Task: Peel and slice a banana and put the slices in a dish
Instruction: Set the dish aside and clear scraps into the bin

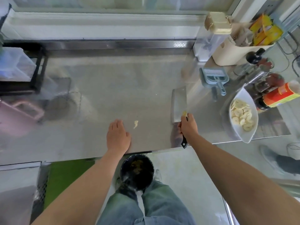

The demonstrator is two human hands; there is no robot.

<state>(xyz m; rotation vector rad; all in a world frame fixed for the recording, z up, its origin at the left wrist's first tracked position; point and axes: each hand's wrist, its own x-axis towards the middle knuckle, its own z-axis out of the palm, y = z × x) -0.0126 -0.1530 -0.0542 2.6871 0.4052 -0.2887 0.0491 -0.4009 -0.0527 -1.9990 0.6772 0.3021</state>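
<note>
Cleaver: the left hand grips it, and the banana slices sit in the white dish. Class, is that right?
No: in the head view the right hand grips the cleaver; the left hand rests on the counter. The banana slices do sit in the white dish.

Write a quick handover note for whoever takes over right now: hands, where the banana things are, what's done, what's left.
Left hand: open, flat on the steel counter, holding nothing.
Right hand: grips the cleaver by its handle.
Banana slices: in the white dish at the counter's right edge. A small banana scrap lies beside the left hand.
Done, apparently: peeling, slicing, dishing.
Left: likely clear the scrap and put the cleaver down.
</note>
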